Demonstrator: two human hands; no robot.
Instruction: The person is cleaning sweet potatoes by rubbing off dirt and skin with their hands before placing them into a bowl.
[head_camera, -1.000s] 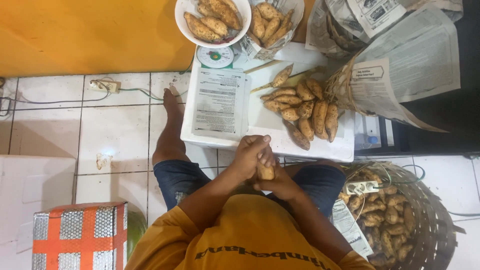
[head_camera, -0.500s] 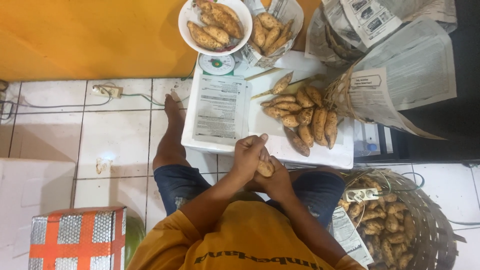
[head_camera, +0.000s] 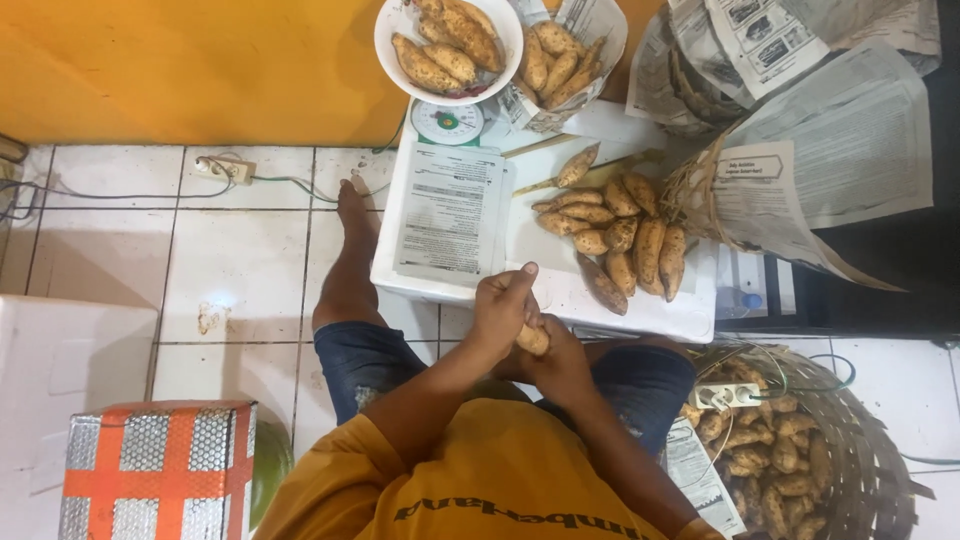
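Over the last second the hands had barely shifted: the left hand and the right hand stayed pressed together above the lap, both curled shut around one small tan sweet potato, of which only a stub showed between the fingers. The grip looked settled rather than being changed (the view had only drifted a little).

Just beyond the hands, the low white table carried a loose pile of brown sweet potatoes beside a printed paper sheet. Farther off, the round white bowl on a small dial scale was heaped with more of them, and a newspaper-lined basket beside it held several. By the right knee, a woven cane basket was nearly full.
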